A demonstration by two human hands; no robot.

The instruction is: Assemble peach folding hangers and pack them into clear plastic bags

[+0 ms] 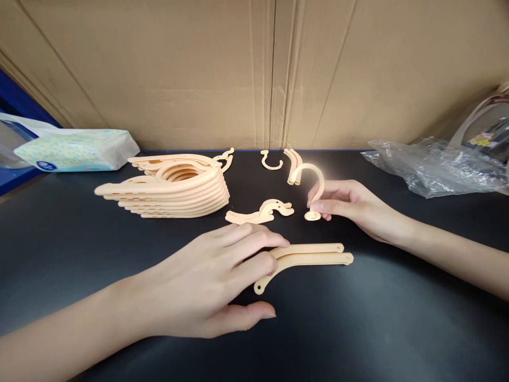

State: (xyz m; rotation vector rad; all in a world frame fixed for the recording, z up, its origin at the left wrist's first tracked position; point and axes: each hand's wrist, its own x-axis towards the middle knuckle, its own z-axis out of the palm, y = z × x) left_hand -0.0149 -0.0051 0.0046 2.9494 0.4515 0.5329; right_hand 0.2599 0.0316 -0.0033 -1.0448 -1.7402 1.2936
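Beige bars [310, 259] lay unjoined under left hand [214, 281] (fingers spread); right hand [350, 201] pinched hook [322, 184]; second hook [272, 168] lay loose near tabletop's [397, 318] back edge.

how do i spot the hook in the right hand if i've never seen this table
On the black table, look right of the stack of pale pieces to the right hand. The hook stands up from it, curved end on top, round flat base below. Unlike the other hook, which lies near the cardboard, this one is held.
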